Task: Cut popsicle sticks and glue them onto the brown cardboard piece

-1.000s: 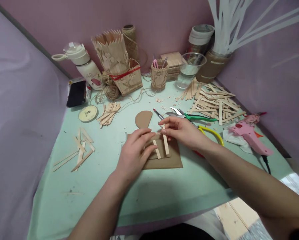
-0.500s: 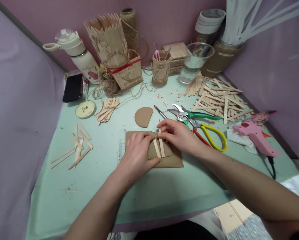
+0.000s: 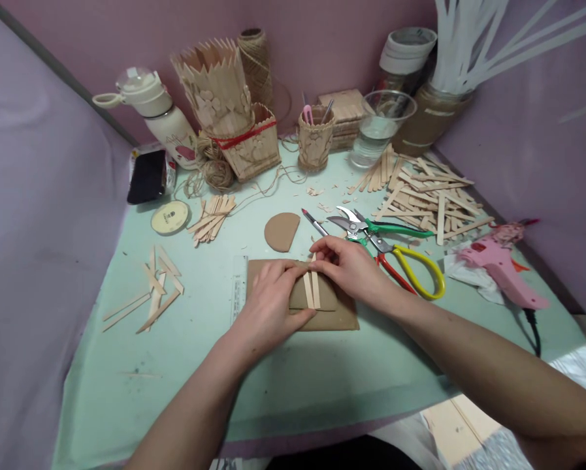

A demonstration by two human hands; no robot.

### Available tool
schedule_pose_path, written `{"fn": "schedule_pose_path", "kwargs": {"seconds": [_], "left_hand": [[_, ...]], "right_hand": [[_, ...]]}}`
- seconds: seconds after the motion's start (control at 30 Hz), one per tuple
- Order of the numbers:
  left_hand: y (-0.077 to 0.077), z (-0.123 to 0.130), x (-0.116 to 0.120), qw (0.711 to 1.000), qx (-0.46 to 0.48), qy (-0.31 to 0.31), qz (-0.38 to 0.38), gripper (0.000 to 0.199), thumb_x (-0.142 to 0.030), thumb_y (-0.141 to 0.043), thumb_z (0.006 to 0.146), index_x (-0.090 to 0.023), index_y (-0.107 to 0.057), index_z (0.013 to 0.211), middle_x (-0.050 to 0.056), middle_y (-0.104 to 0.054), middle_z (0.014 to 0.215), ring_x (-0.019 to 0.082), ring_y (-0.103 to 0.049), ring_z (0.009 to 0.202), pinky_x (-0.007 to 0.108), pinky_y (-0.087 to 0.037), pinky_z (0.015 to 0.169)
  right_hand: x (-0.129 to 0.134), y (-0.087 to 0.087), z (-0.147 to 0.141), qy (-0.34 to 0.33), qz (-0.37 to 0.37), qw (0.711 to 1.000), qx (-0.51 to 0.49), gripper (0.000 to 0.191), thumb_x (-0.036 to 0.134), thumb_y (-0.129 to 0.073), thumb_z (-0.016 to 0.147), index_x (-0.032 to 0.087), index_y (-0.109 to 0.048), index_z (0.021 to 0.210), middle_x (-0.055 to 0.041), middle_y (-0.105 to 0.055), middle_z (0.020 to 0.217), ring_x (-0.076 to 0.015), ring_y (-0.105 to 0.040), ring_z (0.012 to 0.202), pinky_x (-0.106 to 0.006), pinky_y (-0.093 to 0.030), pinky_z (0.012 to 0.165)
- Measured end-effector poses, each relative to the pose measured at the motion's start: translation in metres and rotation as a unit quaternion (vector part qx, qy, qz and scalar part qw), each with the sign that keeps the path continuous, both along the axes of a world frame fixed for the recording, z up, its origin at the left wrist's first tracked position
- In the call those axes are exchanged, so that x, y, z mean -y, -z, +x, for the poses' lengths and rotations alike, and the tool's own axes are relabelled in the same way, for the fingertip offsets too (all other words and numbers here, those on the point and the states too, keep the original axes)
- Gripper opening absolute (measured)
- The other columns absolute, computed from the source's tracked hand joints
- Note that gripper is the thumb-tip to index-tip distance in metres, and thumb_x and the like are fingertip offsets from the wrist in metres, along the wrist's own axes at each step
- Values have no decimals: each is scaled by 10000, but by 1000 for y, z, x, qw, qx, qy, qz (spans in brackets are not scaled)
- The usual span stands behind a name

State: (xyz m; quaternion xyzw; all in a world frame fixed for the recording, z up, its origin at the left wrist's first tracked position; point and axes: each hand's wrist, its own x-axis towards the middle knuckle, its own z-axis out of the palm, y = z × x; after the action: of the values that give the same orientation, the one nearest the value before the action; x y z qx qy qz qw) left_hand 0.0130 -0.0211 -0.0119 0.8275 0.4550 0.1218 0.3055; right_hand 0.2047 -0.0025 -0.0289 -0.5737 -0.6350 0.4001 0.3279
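Two hands (image 3: 270, 297), one bottle (image 3: 172, 134), one glue gun (image 3: 505, 271)

We could pass freely over the open front of the pale green cloth-covered bench (image 3: 175, 398), but on the right the yellow-and-red-handled metal pliers (image 3: 417, 271) and the pink plastic glue gun (image 3: 505, 267) stand in the way, with loose flat wooden sticks (image 3: 430, 196) heaped behind them.

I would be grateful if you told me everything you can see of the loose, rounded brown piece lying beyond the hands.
The rounded piece looks like thin brown cardboard: plain, smooth and matte, curved on the left, with one straight, slanting edge on the right. It lies flat on the pale green tabletop, with no bend or tear visible. Nothing else touches it; a pen lies apart, to its right.
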Motion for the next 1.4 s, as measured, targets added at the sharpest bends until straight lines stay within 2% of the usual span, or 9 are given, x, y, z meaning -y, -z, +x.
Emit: {"fn": "schedule_pose_path", "kwargs": {"seconds": [0.27,0.5,0.67,0.87,0.97,1.2,1.4], "left_hand": [[0,0,0,1000,16,8,0,539,-258,-690,779,-251,-524,1291,77,-544,1247,285,-467,1200,471,-408,1022],[-2,4,1,1000,9,-3,4,519,-236,-679,752,-249,-532,1250,81,-540,1210,299,-471,1182,491,-423,996],[-1,5,2,1000,6,-8,10,504,-242,-683,741,-230,-531,1221,90,-544,1185,307,-484,1160,496,-435,978],[-1,5,1,1000,-2,-12,8,478,-285,-690,759,-201,-535,1204,105,-551,1203,309,-479,1166,502,-424,988],[-1,4,0,1000,-6,-9,5,488,-294,-703,757,-197,-533,1204,104,-554,1209,306,-477,1171,497,-420,990],[1,3,-1,1000,-1,-1,7,520,-304,-723,756,-218,-533,1233,91,-564,1197,300,-484,1165,485,-418,985],[3,2,-3,1000,-1,-2,8,525,-313,-726,761,-233,-543,1246,90,-570,1199,304,-492,1167,481,-421,981]], "right_hand": [[3,0,-1,-9,35,997,73,90,174,-669,833,197,-651,918,8,-677,747,-157,-618,694,-285,-465,682],[4,1,0,-57,65,981,176,136,210,-604,906,159,-659,1020,-71,-668,897,-220,-614,851,-346,-469,786],[7,-3,9,-84,58,980,169,308,170,-519,936,179,-589,1236,-91,-665,1013,-239,-613,952,-383,-476,856],[16,-14,25,-201,64,963,168,593,297,-747,794,253,-505,1334,-101,-532,1272,-302,-441,1245,-450,-417,1021],[17,-16,28,-222,56,960,162,609,313,-758,784,266,-497,1331,-89,-521,1257,-295,-441,1234,-445,-424,1017],[25,-23,30,-214,63,955,196,670,346,-829,693,265,-527,1287,-91,-514,1225,-317,-461,1181,-460,-474,949],[32,-25,26,-218,63,945,236,609,238,-787,730,226,-534,1284,-89,-540,1075,-298,-526,1042,-432,-512,855]]}}
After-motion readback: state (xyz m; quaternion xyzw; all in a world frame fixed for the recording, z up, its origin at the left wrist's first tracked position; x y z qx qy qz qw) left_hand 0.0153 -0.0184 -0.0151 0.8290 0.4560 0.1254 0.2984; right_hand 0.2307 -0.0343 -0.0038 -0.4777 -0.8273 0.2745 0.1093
